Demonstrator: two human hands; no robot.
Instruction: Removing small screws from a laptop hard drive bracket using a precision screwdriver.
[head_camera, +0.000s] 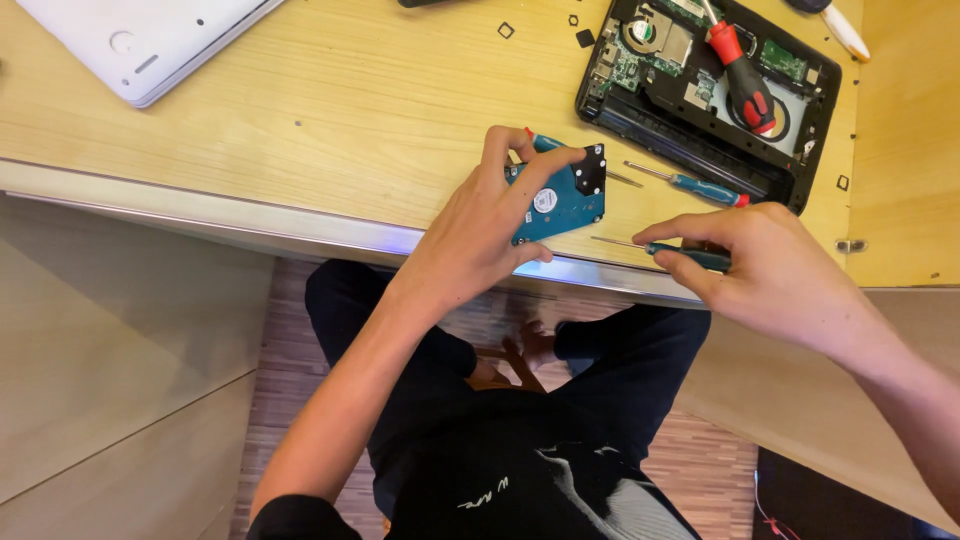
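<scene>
**Hard drive in one hand, screwdriver in the other**

At the far left a closed white laptop (140, 40) is lying on the wooden desk (330, 130), its corner rounded toward the person. Moving right, the left hand (480, 235) is gripping a teal hard drive (557, 203) over the desk's front edge, fingers curled across its top and thumb pressing underneath; the drive is tilting up, with a black bracket (590, 170) at its upper right corner. Just behind it a blue-handled screwdriver (690, 184) is lying on the desk. Further right, the right hand (770, 270) is pinching a thin blue-handled screwdriver (660, 248) between thumb and fingers, its tip pointing toward the drive, just short of touching. Above, an opened black laptop base (800, 150) is showing its circuit boards, with a red-handled screwdriver (742, 75) resting inside.
</scene>
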